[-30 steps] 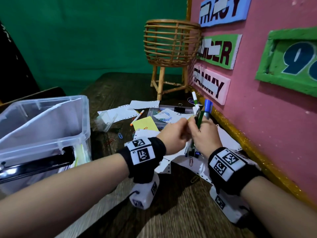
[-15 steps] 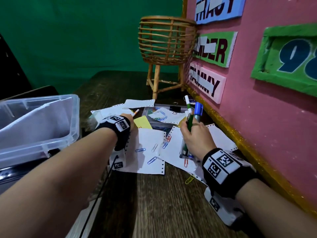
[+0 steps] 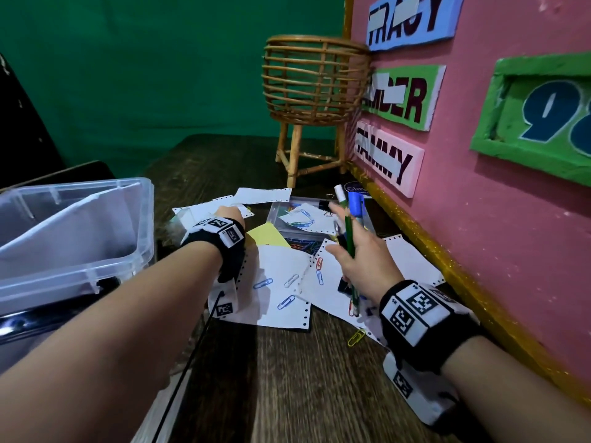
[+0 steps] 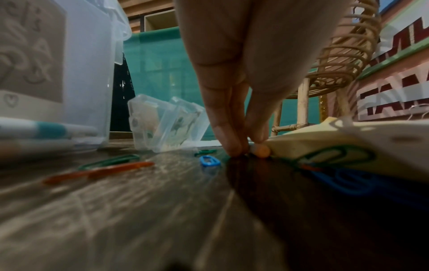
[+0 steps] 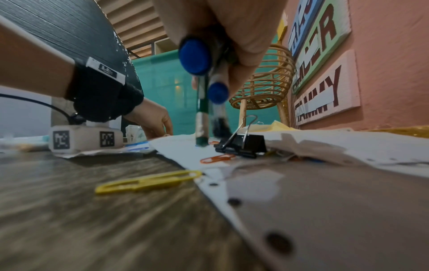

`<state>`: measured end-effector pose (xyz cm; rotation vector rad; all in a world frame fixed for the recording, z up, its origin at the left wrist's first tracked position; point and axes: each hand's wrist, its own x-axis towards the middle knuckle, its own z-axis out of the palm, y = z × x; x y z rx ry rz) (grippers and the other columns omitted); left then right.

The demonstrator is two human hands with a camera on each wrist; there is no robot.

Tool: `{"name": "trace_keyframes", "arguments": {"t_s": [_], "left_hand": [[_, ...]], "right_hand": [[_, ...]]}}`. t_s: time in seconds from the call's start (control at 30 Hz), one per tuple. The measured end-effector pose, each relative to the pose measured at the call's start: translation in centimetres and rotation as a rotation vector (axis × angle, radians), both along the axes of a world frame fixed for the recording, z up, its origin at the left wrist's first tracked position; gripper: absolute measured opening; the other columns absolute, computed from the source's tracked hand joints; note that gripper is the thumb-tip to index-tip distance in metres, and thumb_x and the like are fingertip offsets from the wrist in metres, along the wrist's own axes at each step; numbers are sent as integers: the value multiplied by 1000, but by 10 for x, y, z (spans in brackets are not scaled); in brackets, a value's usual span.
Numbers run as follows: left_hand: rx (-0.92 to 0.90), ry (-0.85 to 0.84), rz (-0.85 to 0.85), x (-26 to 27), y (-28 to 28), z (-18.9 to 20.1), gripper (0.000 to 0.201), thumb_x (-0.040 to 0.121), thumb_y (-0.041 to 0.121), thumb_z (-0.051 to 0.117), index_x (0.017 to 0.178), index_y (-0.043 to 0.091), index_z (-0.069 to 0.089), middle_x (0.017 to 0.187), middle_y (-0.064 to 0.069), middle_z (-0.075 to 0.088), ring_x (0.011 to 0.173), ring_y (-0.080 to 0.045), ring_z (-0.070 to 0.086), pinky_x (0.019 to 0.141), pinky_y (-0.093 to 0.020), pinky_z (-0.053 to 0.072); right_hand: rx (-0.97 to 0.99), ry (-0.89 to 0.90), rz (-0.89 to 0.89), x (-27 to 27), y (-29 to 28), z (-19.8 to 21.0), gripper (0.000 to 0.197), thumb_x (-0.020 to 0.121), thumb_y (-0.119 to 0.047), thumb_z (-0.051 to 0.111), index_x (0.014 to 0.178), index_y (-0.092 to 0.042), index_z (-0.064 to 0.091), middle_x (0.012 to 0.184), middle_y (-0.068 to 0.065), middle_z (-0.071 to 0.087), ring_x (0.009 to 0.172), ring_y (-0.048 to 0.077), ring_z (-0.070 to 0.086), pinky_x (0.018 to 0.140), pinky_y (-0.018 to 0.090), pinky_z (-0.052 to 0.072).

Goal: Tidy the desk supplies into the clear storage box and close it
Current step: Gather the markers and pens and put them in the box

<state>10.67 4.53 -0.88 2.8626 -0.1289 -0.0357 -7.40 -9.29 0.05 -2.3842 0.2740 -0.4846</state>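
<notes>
Step in hand: gathering pens. Right hand (image 3: 364, 257) grips the pen bundle (image 3: 350, 225) upright on the bench (image 3: 287, 378). Left hand (image 4: 234, 102) pinches an orange-tipped pen (image 4: 261, 150) lying there. I judge lift, then carry to the open storage box (image 3: 96, 251) at left.

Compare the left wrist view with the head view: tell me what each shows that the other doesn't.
Only the left wrist view shows the left hand's fingertips pinching an orange-tipped pen on the desk. Only the head view shows the right hand gripping a bundle of pens upright. Both show the clear storage box, loose paper clips and the rattan basket.
</notes>
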Motion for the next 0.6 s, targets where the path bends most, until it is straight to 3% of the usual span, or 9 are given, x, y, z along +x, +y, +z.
{"name": "trace_keyframes", "arguments": {"t_s": [0.1, 0.2, 0.27, 0.33, 0.4, 0.43, 0.47, 0.53, 0.6], "left_hand": [[250, -35, 105, -27, -5, -1, 42, 99, 8, 33, 127, -23, 30, 130, -43, 39, 120, -55, 41, 99, -61, 37], [366, -158, 119, -30, -6, -13, 40, 100, 6, 30, 132, -17, 30, 129, -40, 43, 118, -53, 45, 95, -59, 42], [398, -210, 134, -34, -5, -16, 40, 99, 7, 36, 131, -16, 34, 128, -39, 46, 115, -51, 48, 93, -58, 43], [413, -175, 57, -12, -4, -22, 36, 97, 7, 39, 129, -7, 42, 123, -34, 52, 109, -48, 53, 89, -54, 46], [205, -146, -2, 16, 0, -25, 43, 96, 11, 38, 139, 10, 39, 120, -28, 58, 107, -47, 55, 85, -44, 45], [115, -113, -24, 22, 3, -22, 49, 95, 12, 38, 143, 20, 34, 116, -25, 60, 106, -46, 56, 87, -47, 46], [28, -124, -70, 17, 3, -14, 51, 94, 8, 38, 143, 21, 35, 113, -21, 61, 107, -44, 55, 87, -48, 48], [-110, -211, -211, -19, -1, 7, 35, 92, -1, 38, 124, 3, 52, 104, -15, 52, 109, -35, 52, 89, -36, 44], [-369, -256, -393, -72, -1, 25, 21, 93, 2, 44, 107, 0, 60, 95, -11, 48, 95, -30, 55, 84, -25, 40]], "right_hand": [[-20, 15, 20, -5, 3, 5, 96, 88, -12, 61, 144, -45, -10, 140, 9, 47, 118, 27, 53, 92, 29, 42], [58, 43, -65, -4, 3, 6, 106, 86, -13, 65, 144, -34, -22, 137, 11, 49, 105, 27, 58, 78, 25, 40], [75, 78, -106, -3, 2, 4, 98, 85, -18, 66, 148, -28, -9, 125, 12, 55, 93, 22, 54, 77, 25, 40], [8, 64, -126, 1, -1, 0, 70, 84, -27, 66, 141, -19, 26, 110, 9, 58, 92, 20, 54, 75, 24, 39], [-52, 23, -166, 4, -4, -3, 47, 85, -37, 63, 120, -10, 46, 95, 7, 58, 90, 24, 59, 69, 25, 40], [-49, -8, -180, 4, -4, -4, 45, 85, -40, 62, 114, -9, 49, 92, 8, 60, 87, 26, 59, 67, 27, 43], [-37, -43, -188, 4, -5, -4, 45, 83, -43, 62, 110, -8, 51, 91, 9, 62, 85, 27, 60, 68, 31, 47], [-3, -119, -183, 2, -4, -2, 49, 79, -49, 63, 101, -6, 53, 87, 12, 64, 80, 28, 61, 69, 36, 51], [66, -209, -140, -6, -1, 5, 48, 74, -53, 65, 90, -9, 56, 77, 8, 62, 69, 22, 59, 62, 33, 49]]}}
